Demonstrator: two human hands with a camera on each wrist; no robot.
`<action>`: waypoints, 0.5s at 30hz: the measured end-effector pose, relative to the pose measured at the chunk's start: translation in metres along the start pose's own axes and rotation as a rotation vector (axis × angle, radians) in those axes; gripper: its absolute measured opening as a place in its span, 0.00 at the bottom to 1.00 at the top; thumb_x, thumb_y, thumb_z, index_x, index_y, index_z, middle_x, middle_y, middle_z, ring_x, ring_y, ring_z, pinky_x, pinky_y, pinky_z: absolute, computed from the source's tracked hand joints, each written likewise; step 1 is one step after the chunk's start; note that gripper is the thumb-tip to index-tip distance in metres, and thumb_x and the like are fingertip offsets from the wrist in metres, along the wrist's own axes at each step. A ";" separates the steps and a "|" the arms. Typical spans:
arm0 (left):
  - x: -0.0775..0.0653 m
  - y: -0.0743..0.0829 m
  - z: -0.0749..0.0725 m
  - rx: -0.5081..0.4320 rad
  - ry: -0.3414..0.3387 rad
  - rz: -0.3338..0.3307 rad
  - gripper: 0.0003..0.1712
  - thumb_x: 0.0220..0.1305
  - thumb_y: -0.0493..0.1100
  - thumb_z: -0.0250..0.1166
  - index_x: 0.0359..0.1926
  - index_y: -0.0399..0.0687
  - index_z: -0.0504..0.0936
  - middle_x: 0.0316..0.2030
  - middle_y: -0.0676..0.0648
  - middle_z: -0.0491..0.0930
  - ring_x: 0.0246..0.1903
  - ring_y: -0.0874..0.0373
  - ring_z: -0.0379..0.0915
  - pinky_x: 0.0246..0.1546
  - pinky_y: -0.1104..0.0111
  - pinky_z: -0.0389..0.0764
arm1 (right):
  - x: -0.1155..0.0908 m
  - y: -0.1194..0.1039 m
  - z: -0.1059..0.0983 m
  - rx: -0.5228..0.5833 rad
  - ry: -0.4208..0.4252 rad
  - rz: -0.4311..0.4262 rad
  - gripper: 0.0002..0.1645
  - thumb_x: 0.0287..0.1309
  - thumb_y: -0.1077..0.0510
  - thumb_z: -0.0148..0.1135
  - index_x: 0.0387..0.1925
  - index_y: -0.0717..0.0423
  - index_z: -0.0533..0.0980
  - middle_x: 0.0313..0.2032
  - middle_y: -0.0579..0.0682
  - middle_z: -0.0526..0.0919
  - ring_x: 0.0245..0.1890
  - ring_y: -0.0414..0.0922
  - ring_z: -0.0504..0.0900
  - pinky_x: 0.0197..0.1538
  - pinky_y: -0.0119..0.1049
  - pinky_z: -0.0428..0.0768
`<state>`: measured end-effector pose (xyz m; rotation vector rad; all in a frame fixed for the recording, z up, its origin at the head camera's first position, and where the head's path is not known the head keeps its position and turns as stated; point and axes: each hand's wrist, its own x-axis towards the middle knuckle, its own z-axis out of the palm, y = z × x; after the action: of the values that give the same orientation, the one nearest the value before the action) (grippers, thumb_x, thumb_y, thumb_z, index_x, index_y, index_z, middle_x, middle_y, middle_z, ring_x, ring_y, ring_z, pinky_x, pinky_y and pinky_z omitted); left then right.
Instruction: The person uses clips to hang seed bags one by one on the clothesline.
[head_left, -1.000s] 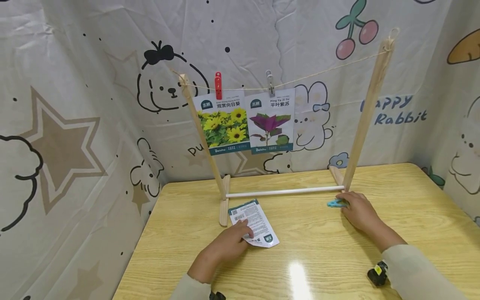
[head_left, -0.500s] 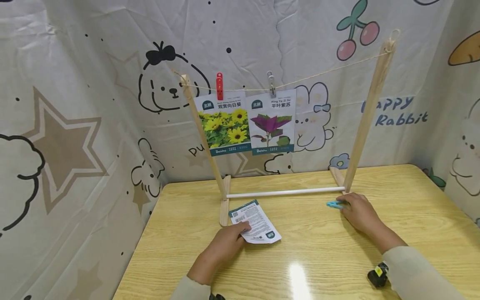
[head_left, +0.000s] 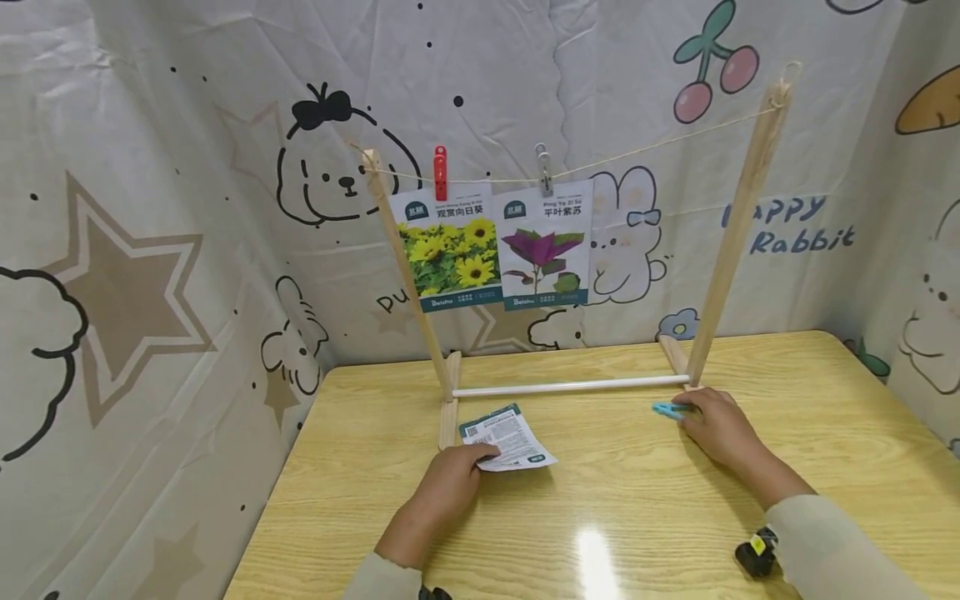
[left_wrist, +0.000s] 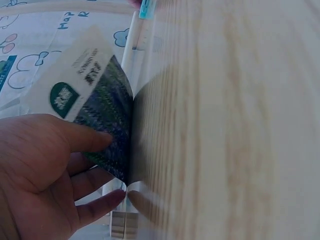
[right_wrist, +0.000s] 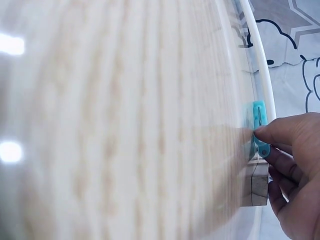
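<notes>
A seed packet (head_left: 506, 440), its printed back facing up in the head view, is pinched at its near left edge by my left hand (head_left: 448, 483). The near edge is lifted off the table. In the left wrist view the packet (left_wrist: 102, 107) shows a picture of purple flowers, with the thumb across it. My right hand (head_left: 723, 429) holds a blue clothespin (head_left: 667, 410) between thumb and fingertips, low beside the right foot of the wooden stand. From the string (head_left: 645, 148) hang a sunflower packet (head_left: 450, 258) under a red clothespin (head_left: 440, 173) and a purple-leaf packet (head_left: 543, 254) under a grey clothespin (head_left: 543, 171).
Two wooden posts hold the string: a left post (head_left: 408, 267) and a taller-looking right post (head_left: 738, 242). A white rod (head_left: 570, 387) joins them near the tabletop (head_left: 637, 517). A patterned cloth (head_left: 187, 400) stands behind and at the sides.
My left hand has lifted the packet's near edge, tilting it up, and now pinches it from the left. The right hand with the blue clothespin has barely moved.
</notes>
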<state>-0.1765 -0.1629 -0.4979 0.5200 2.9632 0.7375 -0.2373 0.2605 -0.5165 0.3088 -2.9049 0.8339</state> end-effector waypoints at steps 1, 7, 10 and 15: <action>0.001 0.000 0.000 -0.002 0.014 0.003 0.24 0.67 0.28 0.53 0.56 0.50 0.85 0.53 0.49 0.86 0.56 0.53 0.81 0.53 0.57 0.82 | 0.000 0.000 0.000 0.001 -0.002 0.001 0.21 0.63 0.63 0.63 0.56 0.66 0.77 0.60 0.73 0.74 0.62 0.72 0.67 0.63 0.68 0.67; 0.003 0.001 0.003 -0.033 0.082 0.028 0.19 0.66 0.28 0.58 0.50 0.48 0.87 0.48 0.48 0.88 0.51 0.53 0.84 0.49 0.59 0.84 | -0.002 -0.002 -0.001 0.003 -0.004 0.000 0.21 0.62 0.62 0.64 0.56 0.66 0.78 0.60 0.73 0.75 0.61 0.71 0.68 0.62 0.68 0.68; 0.003 0.001 0.003 -0.059 0.095 0.027 0.15 0.68 0.31 0.60 0.49 0.48 0.87 0.47 0.48 0.88 0.50 0.54 0.84 0.48 0.60 0.85 | -0.002 -0.002 -0.001 0.005 -0.002 -0.002 0.20 0.62 0.63 0.65 0.55 0.66 0.78 0.59 0.73 0.75 0.61 0.71 0.69 0.62 0.67 0.68; 0.004 0.001 0.002 -0.088 0.125 0.036 0.13 0.68 0.32 0.61 0.48 0.48 0.87 0.47 0.47 0.88 0.51 0.53 0.84 0.49 0.60 0.85 | -0.002 -0.001 0.000 0.014 0.004 -0.012 0.18 0.62 0.63 0.65 0.53 0.66 0.79 0.58 0.73 0.76 0.60 0.71 0.69 0.62 0.67 0.67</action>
<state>-0.1791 -0.1596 -0.4990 0.5419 3.0248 0.9329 -0.2353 0.2602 -0.5159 0.3248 -2.8915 0.8521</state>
